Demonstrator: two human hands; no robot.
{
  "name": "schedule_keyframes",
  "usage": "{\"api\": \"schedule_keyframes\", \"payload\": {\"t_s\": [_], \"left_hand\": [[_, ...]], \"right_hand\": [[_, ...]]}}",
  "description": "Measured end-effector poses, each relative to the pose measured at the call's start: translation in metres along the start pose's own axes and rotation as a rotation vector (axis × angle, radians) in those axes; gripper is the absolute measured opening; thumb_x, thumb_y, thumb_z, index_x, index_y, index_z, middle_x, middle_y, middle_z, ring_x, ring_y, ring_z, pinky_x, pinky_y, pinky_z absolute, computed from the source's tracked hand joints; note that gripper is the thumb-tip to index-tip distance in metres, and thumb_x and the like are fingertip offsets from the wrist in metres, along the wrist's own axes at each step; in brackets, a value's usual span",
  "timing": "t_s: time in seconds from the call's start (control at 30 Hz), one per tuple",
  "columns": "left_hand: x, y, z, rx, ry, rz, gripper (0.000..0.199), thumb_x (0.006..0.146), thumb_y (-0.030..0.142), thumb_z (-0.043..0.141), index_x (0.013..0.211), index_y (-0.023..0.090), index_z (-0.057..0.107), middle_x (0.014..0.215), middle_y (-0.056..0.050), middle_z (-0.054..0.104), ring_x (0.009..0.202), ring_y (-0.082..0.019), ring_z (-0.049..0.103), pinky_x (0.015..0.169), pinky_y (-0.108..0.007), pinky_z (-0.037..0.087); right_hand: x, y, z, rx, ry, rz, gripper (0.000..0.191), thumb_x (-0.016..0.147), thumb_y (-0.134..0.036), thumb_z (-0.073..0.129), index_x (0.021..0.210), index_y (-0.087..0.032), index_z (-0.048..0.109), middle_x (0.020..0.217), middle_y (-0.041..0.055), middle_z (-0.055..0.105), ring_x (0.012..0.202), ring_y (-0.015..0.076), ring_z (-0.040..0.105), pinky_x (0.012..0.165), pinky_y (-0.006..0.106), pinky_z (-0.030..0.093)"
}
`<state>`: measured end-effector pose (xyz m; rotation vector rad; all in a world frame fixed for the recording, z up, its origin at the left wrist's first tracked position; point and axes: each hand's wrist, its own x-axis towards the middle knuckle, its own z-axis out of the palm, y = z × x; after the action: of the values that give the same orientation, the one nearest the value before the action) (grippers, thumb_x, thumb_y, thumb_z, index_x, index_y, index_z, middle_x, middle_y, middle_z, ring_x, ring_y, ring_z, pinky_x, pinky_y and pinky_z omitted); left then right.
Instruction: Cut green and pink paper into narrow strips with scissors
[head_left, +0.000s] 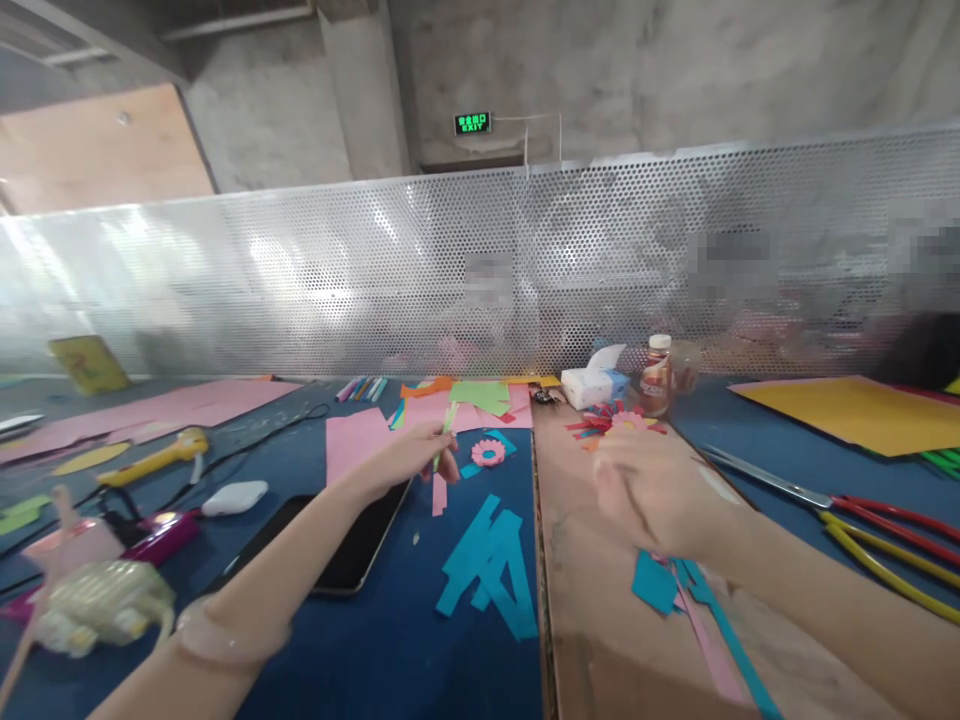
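Note:
My left hand (pixel 424 452) is closed round a thin light green strip (pixel 445 435), which looks like rolled or folded paper, held upright. Just right of it lies a pink paper flower (pixel 489 453) with a blue centre. My right hand (pixel 664 490), smeared by motion, is curled above the brown board, and whatever its fingers hold is hidden. Behind it shows another pink petalled piece (pixel 634 422) among red and orange scraps. Blue paper strips (pixel 491 565) lie on the dark blue table between my arms. Below my right hand are a blue paper piece (pixel 654 582) and a pink strip (pixel 709 640).
Long scissors (pixel 825 500) with red and yellow handles lie at right, beside yellow sheets (pixel 855 412). A tissue pack (pixel 592 386) and a bottle (pixel 657 378) stand at the back. A black phone (pixel 367 545), a white case (pixel 235 498) and a yellow glue gun (pixel 157 458) lie left.

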<state>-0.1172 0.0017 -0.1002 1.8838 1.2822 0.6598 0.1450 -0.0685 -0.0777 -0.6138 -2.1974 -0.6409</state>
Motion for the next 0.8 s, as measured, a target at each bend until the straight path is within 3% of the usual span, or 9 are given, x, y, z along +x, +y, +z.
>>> {"api": "schedule_keyframes", "payload": {"t_s": [0.07, 0.17, 0.27, 0.4, 0.47, 0.53, 0.6, 0.67, 0.8], "left_hand": [[0.008, -0.015, -0.006, 0.121, 0.073, -0.067, 0.032, 0.083, 0.040, 0.034, 0.083, 0.014, 0.052, 0.083, -0.010, 0.069, 0.077, -0.018, 0.061, 0.058, -0.025, 0.040], [0.016, -0.031, -0.010, 0.229, 0.137, -0.096, 0.037, 0.078, 0.042, 0.039, 0.079, 0.012, 0.061, 0.092, -0.010, 0.067, 0.087, -0.022, 0.058, 0.065, -0.027, 0.038], [0.018, -0.037, -0.012, 0.296, 0.146, -0.108, 0.040, 0.074, 0.045, 0.043, 0.075, 0.012, 0.065, 0.079, -0.006, 0.066, 0.079, -0.022, 0.057, 0.064, -0.028, 0.036], [0.012, -0.033, -0.018, 0.345, 0.067, -0.103, 0.034, 0.068, 0.044, 0.051, 0.064, 0.012, 0.062, 0.056, -0.002, 0.058, 0.061, -0.018, 0.054, 0.058, -0.026, 0.036], [0.005, -0.026, -0.022, 0.350, -0.016, -0.118, 0.035, 0.063, 0.040, 0.057, 0.082, 0.011, 0.063, 0.054, 0.001, 0.057, 0.056, -0.016, 0.054, 0.055, -0.025, 0.037], [-0.004, -0.020, -0.024, 0.350, -0.118, -0.171, 0.058, 0.060, 0.036, 0.060, 0.110, 0.009, 0.053, 0.056, 0.001, 0.059, 0.054, -0.016, 0.055, 0.051, -0.025, 0.038], [-0.011, -0.014, -0.026, 0.386, -0.176, -0.227, 0.071, 0.058, 0.033, 0.060, 0.122, 0.008, 0.041, 0.056, 0.002, 0.060, 0.054, -0.018, 0.057, 0.050, -0.024, 0.039], [-0.017, -0.008, -0.025, 0.507, -0.154, -0.259, 0.065, 0.059, 0.029, 0.059, 0.119, 0.010, 0.045, 0.051, 0.002, 0.059, 0.054, -0.019, 0.058, 0.050, -0.025, 0.039], [-0.028, 0.005, -0.021, 0.778, -0.022, -0.275, 0.027, 0.060, 0.019, 0.054, 0.086, 0.015, 0.061, 0.042, 0.001, 0.053, 0.050, -0.021, 0.057, 0.055, -0.029, 0.040]], "right_hand": [[-0.006, -0.001, 0.008, -0.130, -0.068, -0.202, 0.039, 0.080, -0.011, 0.031, 0.042, -0.016, 0.036, 0.042, 0.0024, 0.038, 0.048, 0.0116, 0.031, 0.050, 0.030, 0.021], [-0.011, -0.003, 0.015, -0.155, -0.150, -0.275, 0.039, 0.078, -0.011, 0.034, 0.039, -0.015, 0.041, 0.041, 0.0018, 0.040, 0.046, 0.0121, 0.033, 0.050, 0.029, 0.020], [-0.015, 0.000, 0.020, -0.173, -0.164, -0.246, 0.041, 0.080, -0.013, 0.035, 0.041, -0.015, 0.047, 0.042, 0.0022, 0.045, 0.046, 0.0128, 0.037, 0.051, 0.029, 0.021], [-0.023, 0.009, 0.026, -0.200, -0.215, -0.228, 0.044, 0.084, -0.015, 0.031, 0.046, -0.014, 0.054, 0.045, 0.0029, 0.049, 0.047, 0.0133, 0.042, 0.053, 0.030, 0.023], [-0.026, 0.011, 0.029, -0.217, -0.242, -0.219, 0.044, 0.085, -0.016, 0.032, 0.048, -0.014, 0.056, 0.047, 0.0031, 0.051, 0.048, 0.0139, 0.045, 0.053, 0.030, 0.024], [-0.026, 0.012, 0.030, -0.233, -0.256, -0.226, 0.044, 0.086, -0.017, 0.032, 0.049, -0.014, 0.057, 0.048, 0.0032, 0.052, 0.049, 0.0146, 0.047, 0.054, 0.031, 0.025], [-0.026, 0.011, 0.031, -0.241, -0.260, -0.237, 0.044, 0.086, -0.018, 0.033, 0.050, -0.014, 0.057, 0.049, 0.0033, 0.053, 0.051, 0.0152, 0.049, 0.054, 0.031, 0.026], [-0.026, 0.010, 0.031, -0.239, -0.260, -0.253, 0.044, 0.086, -0.018, 0.034, 0.049, -0.014, 0.056, 0.048, 0.0033, 0.052, 0.052, 0.0152, 0.049, 0.054, 0.031, 0.026], [-0.028, 0.009, 0.030, -0.233, -0.286, -0.261, 0.044, 0.087, -0.018, 0.032, 0.050, -0.013, 0.056, 0.048, 0.0041, 0.051, 0.052, 0.0152, 0.050, 0.053, 0.030, 0.027]]}}
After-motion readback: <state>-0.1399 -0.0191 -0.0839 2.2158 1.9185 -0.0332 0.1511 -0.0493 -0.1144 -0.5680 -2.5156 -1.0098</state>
